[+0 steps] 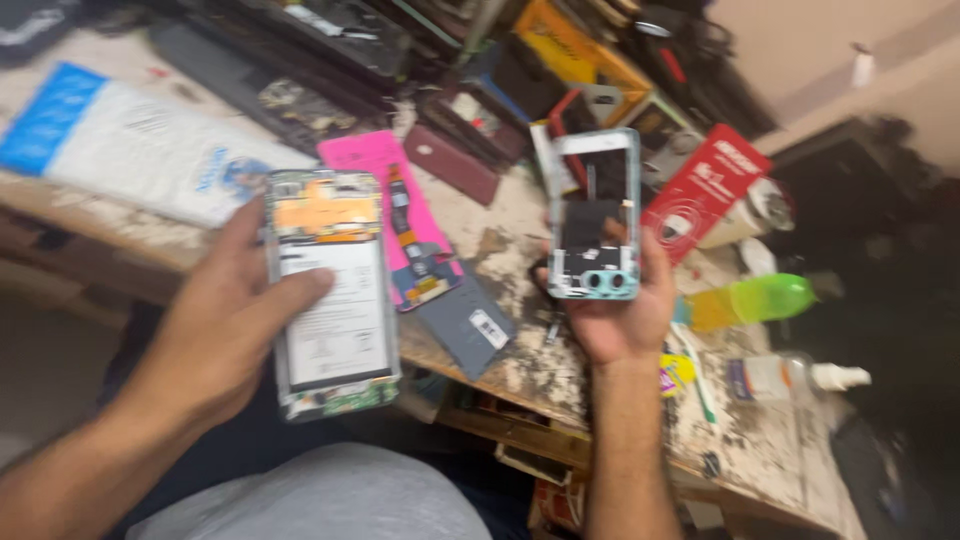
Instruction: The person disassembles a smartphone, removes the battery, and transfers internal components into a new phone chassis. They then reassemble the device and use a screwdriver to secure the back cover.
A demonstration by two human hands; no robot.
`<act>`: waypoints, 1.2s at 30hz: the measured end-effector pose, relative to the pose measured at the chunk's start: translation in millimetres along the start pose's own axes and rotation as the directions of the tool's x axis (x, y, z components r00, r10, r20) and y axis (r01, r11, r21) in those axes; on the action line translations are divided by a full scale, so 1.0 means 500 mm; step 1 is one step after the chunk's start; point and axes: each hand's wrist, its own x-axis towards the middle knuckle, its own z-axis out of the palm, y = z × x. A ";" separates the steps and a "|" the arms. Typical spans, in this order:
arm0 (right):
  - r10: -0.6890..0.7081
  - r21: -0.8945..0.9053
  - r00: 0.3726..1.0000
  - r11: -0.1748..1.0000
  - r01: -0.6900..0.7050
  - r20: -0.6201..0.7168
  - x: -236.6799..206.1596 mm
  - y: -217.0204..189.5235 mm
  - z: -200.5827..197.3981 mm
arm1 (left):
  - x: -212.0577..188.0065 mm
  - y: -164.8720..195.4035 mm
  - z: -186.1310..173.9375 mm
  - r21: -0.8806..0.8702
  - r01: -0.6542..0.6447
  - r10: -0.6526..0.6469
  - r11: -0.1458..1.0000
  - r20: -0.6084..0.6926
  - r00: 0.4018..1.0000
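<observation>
My left hand [215, 330] grips an opened phone body [332, 292] with its back off, showing a white battery, an orange flex area at the top and a green board at the bottom; my thumb lies across the battery. My right hand [625, 310] holds up a pale teal phone back frame [594, 215] with two round camera holes near its lower end, upright over the workbench. The two parts are held apart, side by side.
A worn, stained workbench [520, 345] carries a pink card with a flex part [405, 215], a grey plate [465, 325], a red box [705, 190], a green and yellow bottle [760, 298], a white and blue packet [130, 145] and piled phone parts at the back.
</observation>
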 end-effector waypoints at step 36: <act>-0.246 -0.864 0.829 -0.187 0.467 0.502 -0.081 -0.060 0.092 | 0.036 -0.041 0.036 0.039 0.094 -0.100 0.995 0.174 0.980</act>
